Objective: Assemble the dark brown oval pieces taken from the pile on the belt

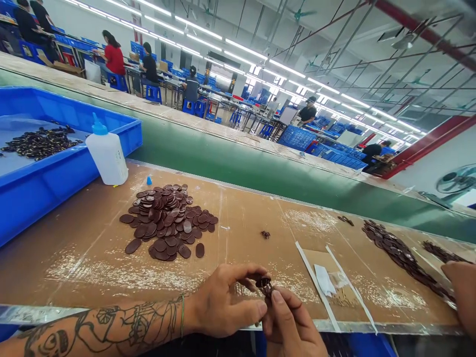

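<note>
Low over the front of the workbench, my left hand point(226, 302) and my right hand point(293, 322) meet around a small dark brown piece point(264, 283) with thin prongs or loops; its exact kind is hard to make out. Thumb and fingers of my right hand pinch it from below. The left hand's index finger curls over it, the thumb beside it. To the left lies a heap of flat oval brown discs point(167, 218), some overlapping and a few loose at its edge. Beyond my hands sits a little cluster of dark brown bits point(265, 234).
A blue tray point(122, 133) of dark parts and a white squeeze bottle point(107, 156) stand left. Tape strips point(316, 282) border a paper scrap on the right. Further right are rows of brown pieces point(394, 248) and another person's hand point(461, 287). A green conveyor belt point(223, 153) runs behind.
</note>
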### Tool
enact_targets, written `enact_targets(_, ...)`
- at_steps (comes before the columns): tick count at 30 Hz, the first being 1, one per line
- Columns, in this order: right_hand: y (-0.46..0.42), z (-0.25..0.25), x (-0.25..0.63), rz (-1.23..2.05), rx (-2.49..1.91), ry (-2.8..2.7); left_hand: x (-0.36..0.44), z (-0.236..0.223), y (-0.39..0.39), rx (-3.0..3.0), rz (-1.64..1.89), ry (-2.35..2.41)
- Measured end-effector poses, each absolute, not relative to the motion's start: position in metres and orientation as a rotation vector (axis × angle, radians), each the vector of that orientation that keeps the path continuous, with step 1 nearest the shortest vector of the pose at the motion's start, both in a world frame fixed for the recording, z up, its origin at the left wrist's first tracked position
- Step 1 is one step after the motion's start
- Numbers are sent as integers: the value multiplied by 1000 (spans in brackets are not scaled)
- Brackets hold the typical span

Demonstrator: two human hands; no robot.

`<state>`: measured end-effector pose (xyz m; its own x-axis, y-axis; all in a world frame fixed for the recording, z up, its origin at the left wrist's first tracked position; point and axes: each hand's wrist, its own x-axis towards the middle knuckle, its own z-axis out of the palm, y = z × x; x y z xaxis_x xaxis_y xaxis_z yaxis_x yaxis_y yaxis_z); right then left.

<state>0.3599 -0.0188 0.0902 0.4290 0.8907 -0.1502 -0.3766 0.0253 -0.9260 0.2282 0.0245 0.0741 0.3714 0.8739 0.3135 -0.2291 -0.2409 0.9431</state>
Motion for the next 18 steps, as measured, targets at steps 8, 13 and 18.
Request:
enact_targets(8, -17, 84, 358, 995, -1147, -632, 234, 69, 25, 1385, 1129, 501)
enact_targets(13, -17, 83, 357, 997, -1160, -649, 234, 69, 25, 1382, 1117, 510)
enact_targets(18, -17, 84, 356, 992, -1168, -628, 233, 64, 26, 1398, 1120, 536)
